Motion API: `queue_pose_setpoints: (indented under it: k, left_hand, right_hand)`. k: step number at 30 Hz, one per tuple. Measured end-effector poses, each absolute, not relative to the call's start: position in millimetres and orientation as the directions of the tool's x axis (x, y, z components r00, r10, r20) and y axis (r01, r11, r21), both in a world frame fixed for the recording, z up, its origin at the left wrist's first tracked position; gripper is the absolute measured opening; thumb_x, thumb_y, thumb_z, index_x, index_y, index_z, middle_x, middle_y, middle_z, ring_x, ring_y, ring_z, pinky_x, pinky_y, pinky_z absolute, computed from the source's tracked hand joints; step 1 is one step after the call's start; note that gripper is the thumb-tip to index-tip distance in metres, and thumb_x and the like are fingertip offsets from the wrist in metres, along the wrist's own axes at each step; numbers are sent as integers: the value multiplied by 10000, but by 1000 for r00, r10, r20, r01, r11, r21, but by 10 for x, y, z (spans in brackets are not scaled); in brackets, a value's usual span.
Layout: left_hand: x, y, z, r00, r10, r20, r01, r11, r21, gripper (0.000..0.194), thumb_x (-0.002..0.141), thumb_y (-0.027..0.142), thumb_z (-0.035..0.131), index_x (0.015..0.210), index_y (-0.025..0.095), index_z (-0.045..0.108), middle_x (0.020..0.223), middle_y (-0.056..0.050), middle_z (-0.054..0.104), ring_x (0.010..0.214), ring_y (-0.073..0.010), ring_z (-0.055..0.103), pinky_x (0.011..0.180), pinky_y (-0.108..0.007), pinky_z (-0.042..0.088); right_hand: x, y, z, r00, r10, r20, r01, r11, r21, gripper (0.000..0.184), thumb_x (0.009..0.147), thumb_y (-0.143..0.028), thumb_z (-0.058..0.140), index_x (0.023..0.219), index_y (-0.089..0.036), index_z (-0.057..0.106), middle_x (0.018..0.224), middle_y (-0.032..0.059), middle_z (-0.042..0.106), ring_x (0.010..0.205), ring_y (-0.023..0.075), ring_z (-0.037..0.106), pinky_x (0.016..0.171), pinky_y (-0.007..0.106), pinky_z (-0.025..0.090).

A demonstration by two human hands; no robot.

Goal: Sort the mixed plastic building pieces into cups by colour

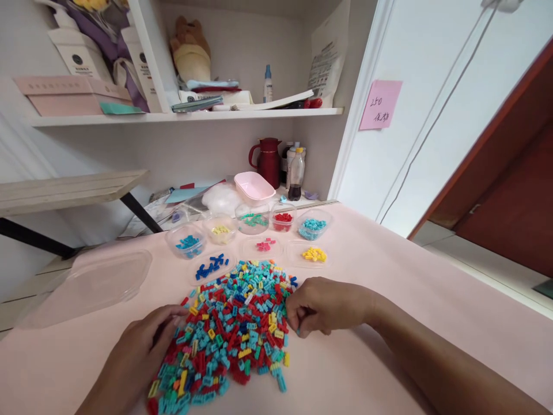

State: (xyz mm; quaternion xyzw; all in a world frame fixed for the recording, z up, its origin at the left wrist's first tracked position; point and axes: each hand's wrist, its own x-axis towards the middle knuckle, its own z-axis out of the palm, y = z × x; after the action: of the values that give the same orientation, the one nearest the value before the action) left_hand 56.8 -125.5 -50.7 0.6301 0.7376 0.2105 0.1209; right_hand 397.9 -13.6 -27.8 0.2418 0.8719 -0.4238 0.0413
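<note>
A big heap of small building bricks in red, light blue, yellow, green and dark blue lies on the pink tabletop. My left hand rests at the heap's left edge, fingers stretched and touching bricks, thumb apart. At the right edge, my right hand is closed with curled fingers; a speck of light blue shows under its fingertips, probably a brick. Behind the heap, clear tubs hold sorted bricks: blue, pale yellow, green, red and light blue.
Shallow clear lids carry dark blue bricks, pink bricks and yellow bricks. A large clear lid lies at left. Farther back are a pink bowl, a red jug and a bottle under a shelf.
</note>
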Motion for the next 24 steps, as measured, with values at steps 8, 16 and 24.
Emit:
queue_pose_setpoints:
  k: [8,16,24]
  left_hand:
    - [464,-1209,-618,-175,981,85,866,113,487,340,784,522,457,916,342,713,945,59,759,877,-178,706,722,-203,545]
    - [448,-1207,-639,-150,975,163,878,55,476,309,787,508,472,868,353,726,932,62,763,875,-187,712,716,-201,553]
    - [460,-1206,-608,-169,980,101,856,95,508,349,781,524,451,897,335,720,976,43,756,925,-195,698,766,-231,547]
  right_hand:
    - [4083,79,-125,-434,858,274,253,408,-877,114,806,-277,581,868,-190,620,713,-6,631,598,115,603,578,241,478]
    - [4507,458,-140,172,939,297,122,279,-952,401,763,-436,624,1089,-204,598,1043,80,624,743,182,662,590,286,500]
    - [4524,332,-38,185,930,317,-88,337,-937,293,791,-412,611,994,-201,624,973,52,602,681,128,619,580,254,471]
